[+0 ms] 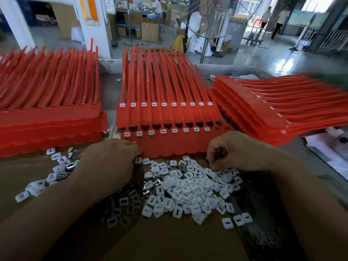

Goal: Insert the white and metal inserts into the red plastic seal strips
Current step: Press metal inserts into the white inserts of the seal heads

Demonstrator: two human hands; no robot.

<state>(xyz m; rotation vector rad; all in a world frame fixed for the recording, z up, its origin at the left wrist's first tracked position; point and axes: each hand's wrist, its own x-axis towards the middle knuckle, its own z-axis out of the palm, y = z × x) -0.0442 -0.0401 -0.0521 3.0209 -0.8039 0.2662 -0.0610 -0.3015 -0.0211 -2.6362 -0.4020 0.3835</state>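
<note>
**A:** Which step is in hand?

**B:** Filling the near row of red plastic seal strips (169,146), which lies centre, just beyond both hands. Its left sockets hold white inserts. The two sockets at the right end (221,127) look empty, so I judge the row nearly done.

**A:** And the next move?

**B:** Lift one piece from the loose heap of square white plastic and metal inserts (188,187) on the near cardboard, turn it flat, and press it squarely into an open socket.

**A:** The grips?

**B:** The right hand (235,151) is curled narrow, its fingertips down in the heap's far edge. Whether it pinches an insert I cannot tell. The left hand (111,162) is bunched, fingertips touching the row's near-left edge. Its thumb is hidden, so I cannot tell whether it holds the strip.
</note>
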